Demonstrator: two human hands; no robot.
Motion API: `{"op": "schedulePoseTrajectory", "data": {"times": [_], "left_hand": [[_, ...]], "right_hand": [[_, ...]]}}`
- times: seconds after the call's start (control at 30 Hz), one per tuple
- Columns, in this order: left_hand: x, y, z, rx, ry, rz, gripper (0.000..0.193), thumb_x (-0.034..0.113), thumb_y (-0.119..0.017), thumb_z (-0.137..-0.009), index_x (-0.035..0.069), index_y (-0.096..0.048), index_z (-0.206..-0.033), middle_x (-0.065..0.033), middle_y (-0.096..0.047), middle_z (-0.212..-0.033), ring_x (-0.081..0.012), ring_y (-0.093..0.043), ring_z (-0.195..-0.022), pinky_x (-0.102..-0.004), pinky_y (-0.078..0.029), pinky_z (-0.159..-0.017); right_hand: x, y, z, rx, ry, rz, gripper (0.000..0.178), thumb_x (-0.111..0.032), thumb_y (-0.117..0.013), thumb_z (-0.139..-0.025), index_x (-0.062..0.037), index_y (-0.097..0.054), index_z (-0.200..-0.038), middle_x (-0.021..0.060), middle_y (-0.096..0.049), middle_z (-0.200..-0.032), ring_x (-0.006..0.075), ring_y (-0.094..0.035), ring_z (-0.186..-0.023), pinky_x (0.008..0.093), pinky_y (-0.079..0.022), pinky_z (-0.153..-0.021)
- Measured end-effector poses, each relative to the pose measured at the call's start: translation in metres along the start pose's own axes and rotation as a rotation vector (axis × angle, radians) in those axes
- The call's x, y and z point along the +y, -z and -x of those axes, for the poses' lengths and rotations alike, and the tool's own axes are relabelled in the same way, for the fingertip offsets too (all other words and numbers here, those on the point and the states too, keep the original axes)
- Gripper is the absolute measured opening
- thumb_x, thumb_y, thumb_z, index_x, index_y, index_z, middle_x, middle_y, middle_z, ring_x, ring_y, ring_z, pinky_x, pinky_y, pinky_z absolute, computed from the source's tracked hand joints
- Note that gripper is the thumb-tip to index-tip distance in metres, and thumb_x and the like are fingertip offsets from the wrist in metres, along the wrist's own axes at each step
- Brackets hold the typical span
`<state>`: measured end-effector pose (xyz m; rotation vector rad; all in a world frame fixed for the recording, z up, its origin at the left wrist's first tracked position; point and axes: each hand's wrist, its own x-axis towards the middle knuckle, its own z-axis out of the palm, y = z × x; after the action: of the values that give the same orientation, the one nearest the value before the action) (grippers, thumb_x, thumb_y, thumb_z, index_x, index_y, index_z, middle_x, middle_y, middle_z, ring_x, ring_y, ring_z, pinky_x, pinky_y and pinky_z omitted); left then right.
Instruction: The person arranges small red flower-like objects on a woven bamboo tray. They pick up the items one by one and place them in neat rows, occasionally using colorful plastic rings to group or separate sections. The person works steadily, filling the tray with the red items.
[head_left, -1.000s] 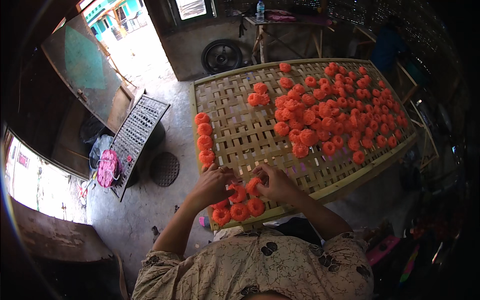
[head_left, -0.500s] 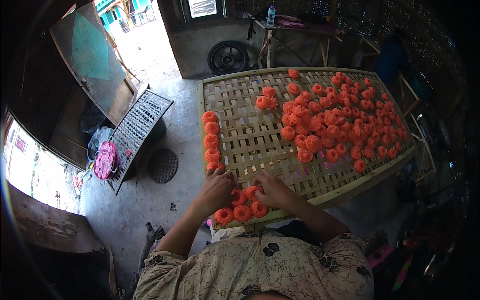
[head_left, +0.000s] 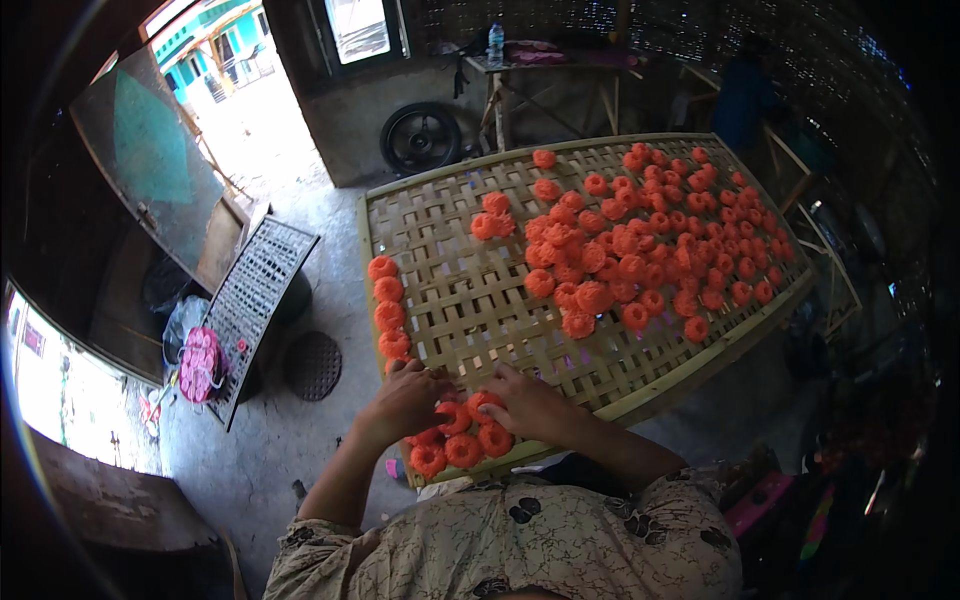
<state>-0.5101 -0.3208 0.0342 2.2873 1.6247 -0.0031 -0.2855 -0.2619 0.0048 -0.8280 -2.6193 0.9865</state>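
Rough orange-red ring-shaped pieces, perhaps crackers, lie on a woven bamboo rack (head_left: 440,240). At its near left corner my left hand (head_left: 405,402) is palm down over the rings, fingers and thumb apart, the thumb by a ring (head_left: 455,418). My right hand (head_left: 530,405) faces it, with thumb and fingers closed round another ring (head_left: 484,404). Closer to me, a front row of rings (head_left: 463,451) lies side by side along the near edge. Beyond my left hand, a single column of rings (head_left: 388,317) follows the left edge.
A large heap of rings (head_left: 630,268) covers the rack's right half, with a small cluster (head_left: 493,216) left of it. To the left, a slatted rack (head_left: 262,290) carries a pink bundle (head_left: 202,365). A wheel (head_left: 420,140) leans on the wall, near a table with a bottle (head_left: 496,46).
The view has shifted, so the rack appears further left and turned. My left fingers have straightened and spread from their curl over the rings. My right hand stays at its ring.
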Motion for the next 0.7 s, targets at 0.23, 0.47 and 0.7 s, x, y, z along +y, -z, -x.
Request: {"op": "schedulePoseTrajectory", "data": {"times": [0.23,0.47,0.7], "left_hand": [[0.0,0.044,-0.094,0.192,-0.081,0.167,0.034,0.033,-0.065,-0.086,0.011,-0.066,-0.112,-0.0132,-0.067,-0.107,-0.0319,-0.062,-0.099,-0.0432,-0.047,-0.091],[-0.011,-0.005,-0.232,0.393,0.034,0.299,0.034,0.035,-0.062,-0.088,0.004,-0.065,-0.1,-0.0196,-0.067,-0.096,-0.0354,-0.064,-0.095,-0.0439,-0.049,-0.084],[-0.02,-0.027,-0.241,0.397,-0.009,0.155,0.034,0.031,-0.069,-0.08,0.004,-0.06,-0.099,-0.0182,-0.063,-0.096,-0.0374,-0.06,-0.094,-0.0438,-0.049,-0.082]], "right_hand": [[0.079,0.09,0.001,0.521,-0.099,0.116,0.026,-0.02,-0.063,-0.09,0.0,-0.063,-0.106,0.0151,-0.058,-0.104,0.0307,-0.06,-0.095,0.0416,-0.05,-0.081],[0.119,0.101,-0.017,0.559,-0.325,0.36,0.055,-0.038,-0.077,-0.078,-0.0022,-0.047,-0.107,0.0183,-0.052,-0.102,0.0342,-0.059,-0.089,0.0443,-0.049,-0.077],[0.135,0.111,0.004,0.538,-0.403,0.014,0.049,-0.028,-0.072,-0.08,-0.0029,-0.045,-0.112,0.0174,-0.055,-0.104,0.0286,-0.06,-0.096,0.0409,-0.05,-0.079]]}}
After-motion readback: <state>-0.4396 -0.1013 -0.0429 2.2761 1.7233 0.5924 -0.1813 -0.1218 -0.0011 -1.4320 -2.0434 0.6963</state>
